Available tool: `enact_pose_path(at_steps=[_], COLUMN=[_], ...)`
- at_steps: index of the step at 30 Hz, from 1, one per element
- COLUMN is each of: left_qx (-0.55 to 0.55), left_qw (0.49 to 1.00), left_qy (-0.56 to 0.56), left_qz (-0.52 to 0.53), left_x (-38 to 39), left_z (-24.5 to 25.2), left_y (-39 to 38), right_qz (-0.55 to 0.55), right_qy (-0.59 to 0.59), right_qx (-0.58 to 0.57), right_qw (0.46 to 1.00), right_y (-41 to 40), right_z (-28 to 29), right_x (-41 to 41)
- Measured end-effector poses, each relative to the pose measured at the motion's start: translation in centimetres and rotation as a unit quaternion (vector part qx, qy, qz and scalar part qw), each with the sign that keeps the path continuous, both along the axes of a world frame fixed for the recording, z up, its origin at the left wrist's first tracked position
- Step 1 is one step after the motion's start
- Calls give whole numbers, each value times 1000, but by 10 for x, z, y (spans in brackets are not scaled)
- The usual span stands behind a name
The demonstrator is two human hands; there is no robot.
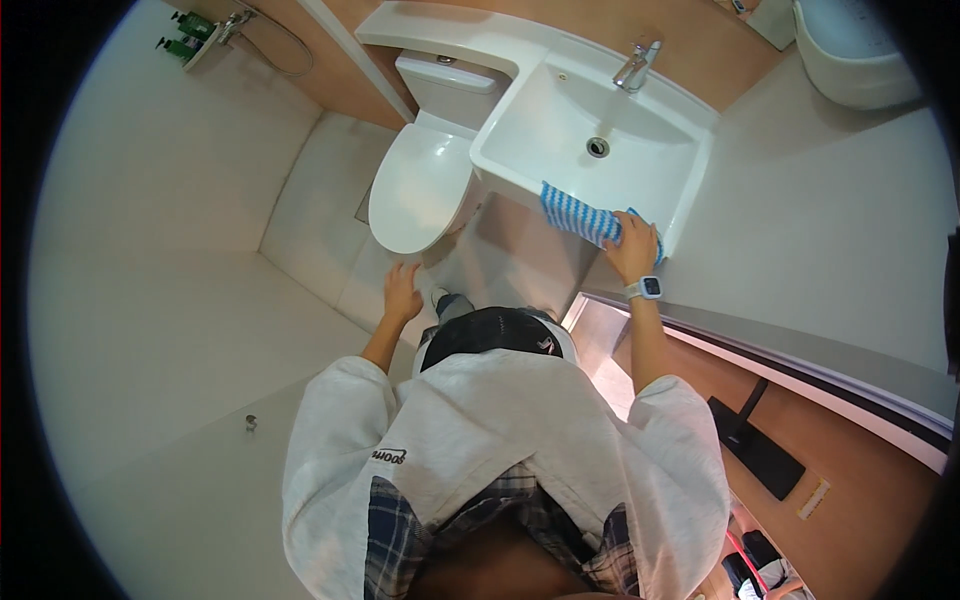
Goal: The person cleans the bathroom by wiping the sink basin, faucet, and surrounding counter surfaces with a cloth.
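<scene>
My right hand (633, 244) presses a blue-and-white striped cloth (579, 215) against the front rim of a white washbasin (517, 176), near its right corner. The cloth stretches leftward along that rim, and part of it is hidden under my fingers. A chrome mixer tap (636, 69) stands at the basin's back edge, and the metal drain (598, 147) shows in the bowl. My left hand (403, 291) hangs in the air with nothing in it, its fingers apart. Just beyond it is the white toilet (420, 187), its lid down.
A chrome shower hose (289, 73) and green pump bottles (187, 36) are at the upper left. A white container (855, 71) is at the upper right. The doorway's sill (757, 367) runs along my right, with a black stand base (757, 450) beyond. Part of another person (765, 574) shows lower right.
</scene>
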State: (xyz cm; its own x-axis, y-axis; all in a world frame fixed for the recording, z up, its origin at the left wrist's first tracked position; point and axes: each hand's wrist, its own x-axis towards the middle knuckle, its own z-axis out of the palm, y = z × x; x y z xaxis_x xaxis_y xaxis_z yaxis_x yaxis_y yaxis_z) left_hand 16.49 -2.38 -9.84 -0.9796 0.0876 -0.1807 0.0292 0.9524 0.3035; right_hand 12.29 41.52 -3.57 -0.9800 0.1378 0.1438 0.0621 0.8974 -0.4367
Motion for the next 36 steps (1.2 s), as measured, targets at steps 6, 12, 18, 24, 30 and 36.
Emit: enact_pose_path(at_steps=[6,12,18,24,30,36], left_qx=[-38,65,148,191,192,189], left_qw=[955,936,930,931,919,901], left_qy=[-274,-302,-290,-260,-284,-295], left_qz=[103,168,171,171,193,254], left_x=[86,98,56,27,35,56], left_z=[-83,-114,-119,-122,-142,-139], left_y=[-134,-183,-220,-248,-280,-275], right_qz=[10,-38,-120,-152,-149,-286], right_qy=[-53,-27,-2,-46,-56,-146], right_qx=[56,175,200,219,229,82], right_qw=[997,983,972,963,960,943], right_y=[-20,-81,-168,-225,-264,-268], right_z=[-8,-21,-24,-24,-26,-26], right_x=[-14,-33,-69,-115,-157,-209])
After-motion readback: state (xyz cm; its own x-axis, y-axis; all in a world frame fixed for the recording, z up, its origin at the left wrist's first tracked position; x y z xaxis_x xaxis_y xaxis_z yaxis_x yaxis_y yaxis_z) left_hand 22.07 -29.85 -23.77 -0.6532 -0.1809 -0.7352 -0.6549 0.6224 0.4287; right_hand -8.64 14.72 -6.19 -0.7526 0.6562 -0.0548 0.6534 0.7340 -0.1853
